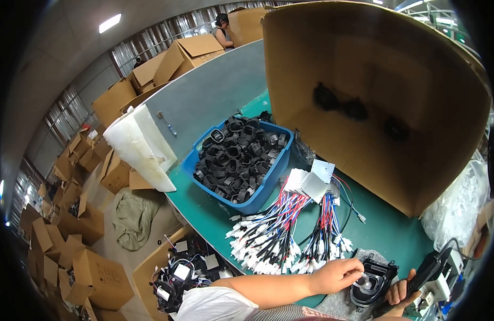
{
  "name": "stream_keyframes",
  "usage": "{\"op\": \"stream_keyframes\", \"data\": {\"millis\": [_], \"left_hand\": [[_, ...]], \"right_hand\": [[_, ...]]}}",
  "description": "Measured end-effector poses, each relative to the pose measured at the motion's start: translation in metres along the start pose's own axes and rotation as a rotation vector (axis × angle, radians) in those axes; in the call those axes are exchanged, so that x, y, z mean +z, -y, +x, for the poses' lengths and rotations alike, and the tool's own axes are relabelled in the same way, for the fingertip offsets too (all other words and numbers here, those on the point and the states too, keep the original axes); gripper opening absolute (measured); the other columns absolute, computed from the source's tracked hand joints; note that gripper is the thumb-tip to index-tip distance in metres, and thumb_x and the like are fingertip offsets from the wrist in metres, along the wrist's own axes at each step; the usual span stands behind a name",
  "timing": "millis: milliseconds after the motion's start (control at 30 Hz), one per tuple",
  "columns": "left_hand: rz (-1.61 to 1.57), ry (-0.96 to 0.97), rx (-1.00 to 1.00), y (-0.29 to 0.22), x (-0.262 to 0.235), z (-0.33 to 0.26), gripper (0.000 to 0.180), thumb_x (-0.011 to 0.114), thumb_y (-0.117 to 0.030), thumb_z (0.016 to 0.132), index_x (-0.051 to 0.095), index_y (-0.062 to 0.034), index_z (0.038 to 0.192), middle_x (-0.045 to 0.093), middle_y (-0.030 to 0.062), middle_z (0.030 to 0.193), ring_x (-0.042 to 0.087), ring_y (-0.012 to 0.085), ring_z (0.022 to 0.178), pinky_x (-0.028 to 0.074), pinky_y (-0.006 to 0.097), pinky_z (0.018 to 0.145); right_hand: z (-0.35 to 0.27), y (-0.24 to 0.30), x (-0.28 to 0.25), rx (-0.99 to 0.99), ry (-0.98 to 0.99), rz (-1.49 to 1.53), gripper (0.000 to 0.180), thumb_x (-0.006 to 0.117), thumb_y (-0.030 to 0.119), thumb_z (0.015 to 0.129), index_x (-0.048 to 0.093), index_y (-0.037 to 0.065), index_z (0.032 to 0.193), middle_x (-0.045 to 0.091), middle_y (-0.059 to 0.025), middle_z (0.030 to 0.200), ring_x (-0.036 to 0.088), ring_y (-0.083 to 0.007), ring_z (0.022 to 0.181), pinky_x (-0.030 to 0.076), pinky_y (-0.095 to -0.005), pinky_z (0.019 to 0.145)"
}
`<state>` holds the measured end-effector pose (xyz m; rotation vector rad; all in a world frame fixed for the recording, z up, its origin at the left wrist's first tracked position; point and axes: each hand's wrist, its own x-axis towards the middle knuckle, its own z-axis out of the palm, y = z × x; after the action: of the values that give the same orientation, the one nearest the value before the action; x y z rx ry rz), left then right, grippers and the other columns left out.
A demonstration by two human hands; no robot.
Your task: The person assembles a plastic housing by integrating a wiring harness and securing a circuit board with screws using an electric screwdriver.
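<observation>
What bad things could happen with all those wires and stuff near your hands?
1. The wire bundles lie right beside the left hand; a sleeve or wrist could snag them and drag them off the green table.
2. The black part sits near the table's edge, so it might slip off.
3. The blue bin is heaped high; black pieces could spill.

A single head-worn fisheye view looks down and forward over a green table (386,230). The hands sit close at its lower edge.
</observation>
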<state>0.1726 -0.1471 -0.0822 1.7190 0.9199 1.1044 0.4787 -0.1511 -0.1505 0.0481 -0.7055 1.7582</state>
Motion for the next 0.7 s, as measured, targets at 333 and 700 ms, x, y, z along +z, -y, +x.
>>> {"op": "stream_keyframes", "data": {"millis": [333, 700], "left_hand": [[-0.046, -0.119, 0.060, 0.007, 0.005, -0.004, 0.019, 0.061, -0.016, 0.091, 0.056, -0.0071, 0.107, 0.059, 0.0095, 0.077, 0.058, 0.0223, 0.067, 0.047, 0.032, 0.063], [0.030, -0.167, 0.107, 0.003, 0.001, 0.001, 0.013, 0.063, -0.015, 0.090, 0.062, -0.0059, 0.099, 0.061, 0.0112, 0.079, 0.061, 0.0266, 0.070, 0.048, 0.034, 0.065]], "right_hand": [[0.019, -0.004, 0.050, -0.099, 0.013, -0.008, 0.075, 0.066, 0.026, 0.091, 0.022, 0.010, 0.150, 0.044, -0.0021, 0.073, 0.049, -0.0127, 0.058, 0.047, -0.0263, 0.050], [0.050, 0.017, 0.135, -0.338, -0.055, -0.425, 0.077, 0.074, 0.012, 0.078, 0.034, 0.005, 0.144, 0.047, -0.0011, 0.062, 0.050, -0.0115, 0.048, 0.048, -0.0260, 0.043]]}}
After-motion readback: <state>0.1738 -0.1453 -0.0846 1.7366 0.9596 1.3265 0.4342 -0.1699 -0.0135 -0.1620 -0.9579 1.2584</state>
